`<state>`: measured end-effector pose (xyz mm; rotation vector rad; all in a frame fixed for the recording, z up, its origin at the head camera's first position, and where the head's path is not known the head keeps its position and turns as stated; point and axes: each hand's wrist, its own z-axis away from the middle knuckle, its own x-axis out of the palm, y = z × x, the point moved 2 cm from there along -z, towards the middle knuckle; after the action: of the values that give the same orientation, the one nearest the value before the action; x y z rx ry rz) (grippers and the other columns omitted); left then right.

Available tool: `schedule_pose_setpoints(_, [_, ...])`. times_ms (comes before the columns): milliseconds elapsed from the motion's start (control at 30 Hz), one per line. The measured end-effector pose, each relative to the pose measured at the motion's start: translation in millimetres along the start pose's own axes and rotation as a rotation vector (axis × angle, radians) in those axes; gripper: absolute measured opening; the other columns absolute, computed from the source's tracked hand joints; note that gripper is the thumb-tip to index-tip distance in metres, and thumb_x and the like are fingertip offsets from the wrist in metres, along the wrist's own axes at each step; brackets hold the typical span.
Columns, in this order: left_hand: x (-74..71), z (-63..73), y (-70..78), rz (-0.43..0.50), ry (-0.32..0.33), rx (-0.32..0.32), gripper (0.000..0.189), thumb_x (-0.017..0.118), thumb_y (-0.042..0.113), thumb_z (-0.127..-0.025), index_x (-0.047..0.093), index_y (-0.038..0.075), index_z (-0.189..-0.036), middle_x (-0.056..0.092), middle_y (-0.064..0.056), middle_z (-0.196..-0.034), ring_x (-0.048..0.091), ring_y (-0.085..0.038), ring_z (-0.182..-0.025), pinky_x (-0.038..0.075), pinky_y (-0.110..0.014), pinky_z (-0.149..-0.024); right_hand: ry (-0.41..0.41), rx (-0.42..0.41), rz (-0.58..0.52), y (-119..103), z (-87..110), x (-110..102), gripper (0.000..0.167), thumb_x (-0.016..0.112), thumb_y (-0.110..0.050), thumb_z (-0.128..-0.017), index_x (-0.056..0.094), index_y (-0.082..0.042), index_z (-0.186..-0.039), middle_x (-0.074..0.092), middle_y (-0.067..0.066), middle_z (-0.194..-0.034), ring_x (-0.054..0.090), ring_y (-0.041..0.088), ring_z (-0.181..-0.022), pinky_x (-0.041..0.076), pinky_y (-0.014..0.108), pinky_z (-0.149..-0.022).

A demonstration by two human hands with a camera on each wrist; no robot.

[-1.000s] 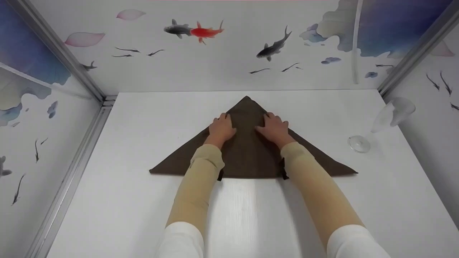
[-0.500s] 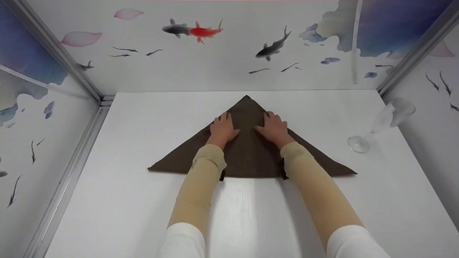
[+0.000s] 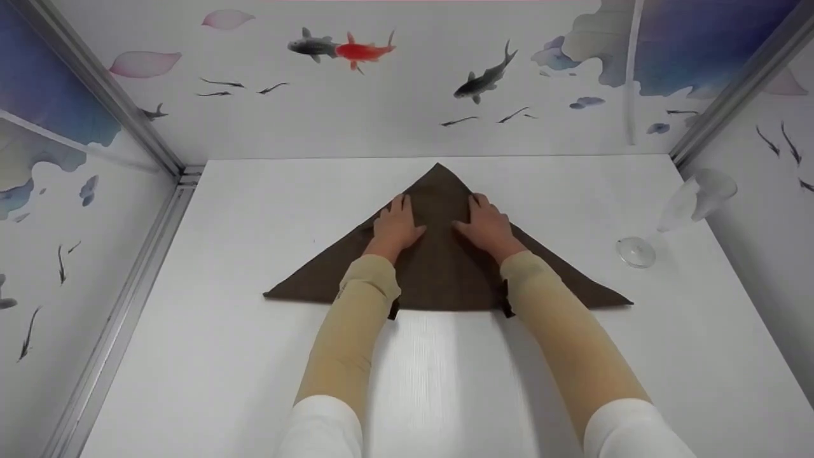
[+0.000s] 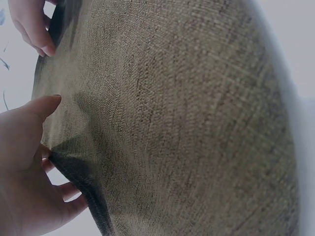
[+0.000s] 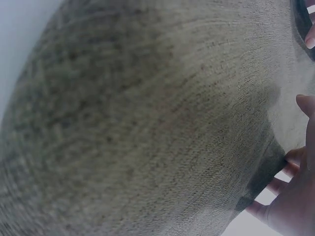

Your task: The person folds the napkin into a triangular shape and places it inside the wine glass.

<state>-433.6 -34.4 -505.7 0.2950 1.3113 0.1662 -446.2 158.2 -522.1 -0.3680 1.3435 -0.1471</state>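
A brown cloth napkin (image 3: 439,273) lies as a broad triangle on the white table, its point away from me. My left hand (image 3: 394,226) is at its left slanting edge, and my right hand (image 3: 488,228) mirrors it on the right edge. In the left wrist view, the left thumb (image 4: 49,104) extends over the fabric while the fingers (image 4: 74,191) curl at the lifted, dark edge. The right wrist view shows the right fingers (image 5: 278,186) likewise curled at that side's edge, partly hidden by the cloth, with the thumb above.
A clear stemmed glass (image 3: 699,197) stands at the right of the table, its round base (image 3: 636,252) nearer the napkin. Printed panels with fish enclose the table at the back and both sides. A metal rail (image 3: 127,312) runs along the left edge.
My left hand has shifted slightly right along the napkin, and the napkin's left corner has moved a little away from me. The right hand stays nearly in place. The head view has tilted slightly.
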Motion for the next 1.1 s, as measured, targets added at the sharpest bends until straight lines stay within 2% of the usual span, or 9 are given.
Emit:
schedule_pose_setpoints(500, [6.2,-16.4,0.1,-0.117,0.028,-0.032,0.077,0.05,0.05,-0.098,0.021,0.008,-0.155,0.022,-0.008,-0.157,0.03,-0.033,-0.136,0.033,-0.049,-0.107,0.003,0.017,0.114,3,-14.6,1,0.082,0.048,-0.055,-0.096,0.025,0.002,-0.152,0.025,0.02,-0.155,0.028,0.041,-0.136,0.024,0.06,-0.106])
schedule_pose_setpoints(667, [8.8,-20.7,0.9,-0.163,0.035,-0.06,0.077,0.048,0.053,-0.098,0.02,0.011,-0.156,0.016,-0.004,-0.161,0.021,-0.034,-0.142,0.022,-0.063,-0.108,-0.027,0.014,0.103,3,-18.3,1,0.085,0.046,-0.057,-0.096,0.018,-0.002,-0.155,0.012,0.015,-0.161,0.014,0.041,-0.143,0.013,0.063,-0.11])
schedule_pose_setpoints(833, [9.4,-20.9,3.3,-0.189,0.047,-0.065,0.076,0.047,0.055,-0.098,0.019,0.015,-0.157,0.009,-0.001,-0.163,0.01,-0.034,-0.146,0.012,-0.069,-0.108,-0.055,-0.018,0.116,1,-18.0,2,0.082,0.042,-0.058,-0.098,0.017,-0.007,-0.156,0.005,0.012,-0.163,0.006,0.041,-0.145,0.008,0.066,-0.11])
schedule_pose_setpoints(1100, [12.6,-9.8,2.8,-0.174,0.057,-0.031,0.073,0.047,0.055,-0.098,0.022,0.018,-0.156,0.013,-0.003,-0.162,0.014,-0.035,-0.146,0.014,-0.066,-0.109,-0.101,-0.028,0.121,2,-7.5,1,0.08,0.038,-0.06,-0.099,0.015,-0.011,-0.157,0.004,0.013,-0.162,0.007,0.041,-0.145,0.008,0.065,-0.11])
